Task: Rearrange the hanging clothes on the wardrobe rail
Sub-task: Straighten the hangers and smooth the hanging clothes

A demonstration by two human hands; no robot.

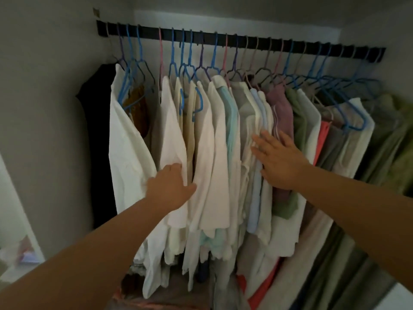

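The wardrobe rail (241, 42) runs dark and straight across the top of the alcove, sloping slightly down to the right in this view, and it is crowded from end to end with plastic hangers (173, 52), mostly blue with some pink, purple and beige. Below it the hanging clothes (223, 135) fill the space as one dense curtain: a black garment (98, 139) against the left wall, then a run of white and cream shirts, pale blue and mauve pieces in the middle, and green and grey ones packed tight on the right. All of it looks like light, soft fabric that would bunch and slide rather than hold any shape, so pushing on the cloth probably only shifts the lower hems; the firm place to take hold is likely the hanger neck just under the rail, where each piece can be slid or lifted off. The tight packing on the right suggests hooks could snag neighbours. The left hand (172, 186) is curled around the edge of a white shirt (172, 135), fingers tucked behind the fabric and thumb in front, seemingly gripping it. The right hand (277, 157) lies flat and spread, fingers apart, pressing against the pale blue and mauve garments, holding nothing.
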